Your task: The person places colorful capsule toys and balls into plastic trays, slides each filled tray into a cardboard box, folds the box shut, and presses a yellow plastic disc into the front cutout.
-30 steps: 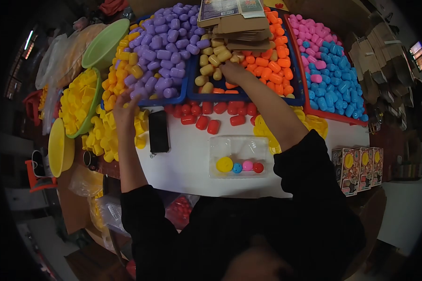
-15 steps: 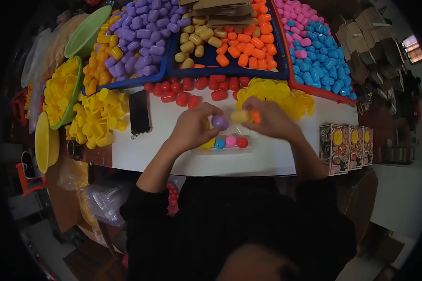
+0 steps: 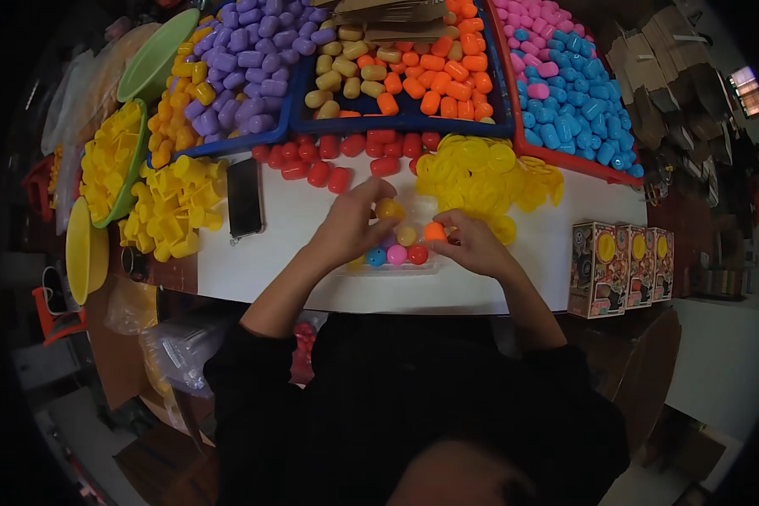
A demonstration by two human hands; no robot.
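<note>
My left hand (image 3: 350,226) is closed around a yellow-orange plastic capsule (image 3: 389,208), held above the back left of a clear plastic tray (image 3: 409,270). Between the fingertips of my right hand (image 3: 479,246) is an orange capsule (image 3: 434,232), at the tray's back right corner. In the tray's front row sit a blue capsule (image 3: 376,256), a pink capsule (image 3: 396,255) and a red capsule (image 3: 417,255); a yellow one at the left end is partly hidden by my left wrist. Behind them lie a beige capsule (image 3: 406,235) and a purple capsule (image 3: 388,240), partly covered by my left fingers.
Blue trays (image 3: 288,135) of purple, beige and orange capsules and a red tray (image 3: 578,169) of pink and blue ones line the back. Loose red capsules (image 3: 340,180), yellow discs (image 3: 472,177), a phone (image 3: 244,200), yellow plastic parts (image 3: 173,207) and printed boxes (image 3: 597,270) surround the work area.
The purple and beige capsules have gone from my hands into the tray. My left hand now holds a yellow-orange capsule; my right has come lower with the orange one.
</note>
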